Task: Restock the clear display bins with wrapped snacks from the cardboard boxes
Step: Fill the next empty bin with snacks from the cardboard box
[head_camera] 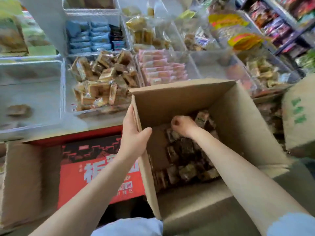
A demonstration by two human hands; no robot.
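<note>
An open cardboard box (pixel 238 120) stands in front of me with several dark wrapped snacks (pixel 185 160) on its bottom. My left hand (pixel 133 133) grips the box's left wall, thumb inside and fingers outside. My right hand (pixel 183 125) is down inside the box, fingers curled around wrapped snacks at the far end. Just beyond the box, a clear display bin (pixel 68 103) holds several tan wrapped snacks (pixel 102 82). To its right, another clear bin (pixel 192 65) holds pink wrapped packs (pixel 162 68).
A red printed carton (pixel 95 167) lies left of the box, inside a cardboard tray (pixel 25 176). A nearly bare clear bin (pixel 30 92) stands at the far left. More bins with blue packs (pixel 88 36) and yellow bagged snacks (pixel 144 31) fill the back. Shelves of packets (pixel 279 26) rise on the right.
</note>
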